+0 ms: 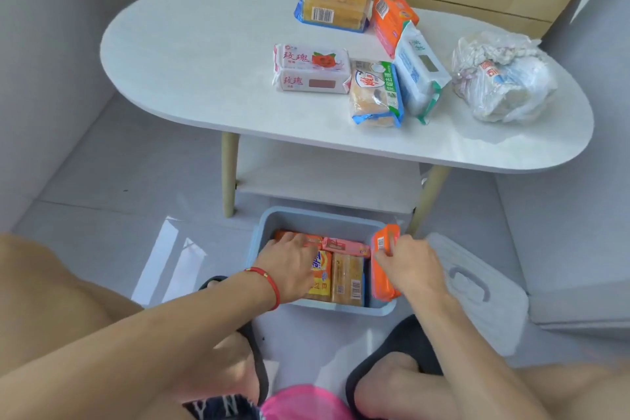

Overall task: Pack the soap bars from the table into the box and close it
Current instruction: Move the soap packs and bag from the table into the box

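Head view: single wide-angle camera, aimed forward and steeply down.
The box (322, 220) is seen close below; the table (204, 54) is framed beyond it.

The box (324, 220) stands on the floor before the table (204, 61), near its right leg, with the lid (477, 286) lying on the floor just to its right. Several soap packs (341, 273) lie flat in the box; one more pack (383, 262) stands on edge against its right wall. On the table, five packs cluster right of centre: two (335, 2) near the far edge, side by side, and three (312, 68) nearer the front edge. A bag (501, 78) sits toward the table's right end, apart from them.
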Demonstrator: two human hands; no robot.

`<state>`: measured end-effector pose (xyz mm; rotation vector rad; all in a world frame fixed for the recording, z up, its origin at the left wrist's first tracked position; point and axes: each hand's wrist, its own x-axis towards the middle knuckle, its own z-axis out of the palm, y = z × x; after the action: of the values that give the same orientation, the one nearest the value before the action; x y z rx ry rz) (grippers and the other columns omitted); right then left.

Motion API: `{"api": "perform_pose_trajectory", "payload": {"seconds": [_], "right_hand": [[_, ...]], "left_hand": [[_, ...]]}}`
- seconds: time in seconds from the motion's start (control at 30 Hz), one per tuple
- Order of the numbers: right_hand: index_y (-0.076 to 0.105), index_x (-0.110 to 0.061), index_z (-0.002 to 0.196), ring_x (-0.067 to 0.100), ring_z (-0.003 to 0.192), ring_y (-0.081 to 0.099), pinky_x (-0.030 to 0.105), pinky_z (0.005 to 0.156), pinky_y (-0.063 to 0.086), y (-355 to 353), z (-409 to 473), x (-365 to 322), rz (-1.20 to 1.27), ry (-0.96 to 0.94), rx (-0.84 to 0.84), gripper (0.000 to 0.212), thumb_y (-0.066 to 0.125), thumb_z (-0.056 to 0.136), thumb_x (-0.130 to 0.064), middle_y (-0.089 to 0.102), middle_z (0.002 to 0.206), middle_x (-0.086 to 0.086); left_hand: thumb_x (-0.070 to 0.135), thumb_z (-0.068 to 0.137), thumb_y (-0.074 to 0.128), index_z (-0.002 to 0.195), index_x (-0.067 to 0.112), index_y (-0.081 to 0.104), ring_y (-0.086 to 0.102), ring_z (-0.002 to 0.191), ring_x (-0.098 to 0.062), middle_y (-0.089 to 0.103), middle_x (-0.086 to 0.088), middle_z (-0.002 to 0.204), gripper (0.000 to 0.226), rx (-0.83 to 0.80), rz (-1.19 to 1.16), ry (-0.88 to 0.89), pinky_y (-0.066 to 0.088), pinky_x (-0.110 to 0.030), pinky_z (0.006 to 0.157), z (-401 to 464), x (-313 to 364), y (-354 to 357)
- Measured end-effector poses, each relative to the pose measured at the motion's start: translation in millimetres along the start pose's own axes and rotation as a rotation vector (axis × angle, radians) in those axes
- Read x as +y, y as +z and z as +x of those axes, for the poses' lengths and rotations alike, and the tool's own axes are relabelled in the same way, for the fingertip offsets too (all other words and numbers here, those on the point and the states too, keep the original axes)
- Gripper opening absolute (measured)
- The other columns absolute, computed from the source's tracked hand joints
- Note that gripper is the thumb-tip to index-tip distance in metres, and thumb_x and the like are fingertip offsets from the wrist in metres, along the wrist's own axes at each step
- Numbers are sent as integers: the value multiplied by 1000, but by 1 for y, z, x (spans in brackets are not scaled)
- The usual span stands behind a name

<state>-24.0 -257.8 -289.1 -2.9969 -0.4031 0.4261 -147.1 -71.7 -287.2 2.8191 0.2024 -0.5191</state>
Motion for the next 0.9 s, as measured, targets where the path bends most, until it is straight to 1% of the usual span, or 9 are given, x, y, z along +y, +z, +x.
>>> {"api": "perform_pose_trajectory", "payload": {"seconds": [0.1,0.17,0.3,0.43,0.57,0.67,0.77,0.83,0.9], "right_hand": [[68,-11,97,32,83,70,36,67,52,30,-2,-4,-142,-39,20,32,57,92,-40,72,90,10],[66,-11,105,30,90,70,35,69,50,47,-1,-11,-177,-39,-6,22,54,92,-25,72,97,8],[56,-13,120,26,104,66,33,76,50,71,9,-27,-222,7,-146,30,44,94,-3,70,110,6],[53,-8,127,25,114,64,33,90,51,77,16,-32,-207,49,-242,33,46,95,-3,66,122,7],[56,-8,124,25,111,64,33,88,52,80,9,-32,-231,47,-271,31,48,95,-2,66,121,8],[63,-11,119,22,107,66,30,83,53,83,1,-44,-280,8,-265,24,51,98,-9,67,117,6],[63,-12,123,23,113,64,32,87,53,81,2,-60,-305,-16,-292,27,58,97,-15,65,123,7],[64,-13,125,23,117,62,32,88,53,73,12,-60,-321,-37,-303,30,60,95,-15,65,126,6],[65,-16,125,23,119,63,31,88,52,62,23,-51,-310,-9,-298,31,56,95,-14,66,127,3]], "left_hand": [[38,93,44,131,22,55,46,127,-25,54,-4,136,42,-91,181,-88,38,-44,106,4,-24,18],[45,94,41,136,24,51,42,131,-25,51,-3,139,47,-127,213,-135,34,-47,110,3,-33,27],[48,96,38,138,22,50,34,137,-24,47,-3,143,51,-154,236,-141,34,-49,112,-2,-41,41],[46,96,35,136,20,52,35,137,-23,47,-4,144,51,-135,190,-152,39,-46,108,-6,-41,42],[47,98,33,138,23,51,35,138,-22,48,-3,144,50,-134,176,-150,39,-45,108,-7,-42,44],[49,100,30,141,23,47,28,144,-24,43,-5,149,51,-188,198,-156,34,-48,113,-9,-40,45],[47,99,33,140,22,48,32,141,-27,46,-6,147,51,-206,248,-142,28,-51,115,-10,-34,43],[42,96,36,134,19,53,39,134,-29,53,-9,140,48,-133,291,-64,28,-52,112,-6,-22,46],[34,94,40,134,15,54,38,138,-32,51,-12,143,47,-97,223,84,28,-53,114,6,-1,51]]}}
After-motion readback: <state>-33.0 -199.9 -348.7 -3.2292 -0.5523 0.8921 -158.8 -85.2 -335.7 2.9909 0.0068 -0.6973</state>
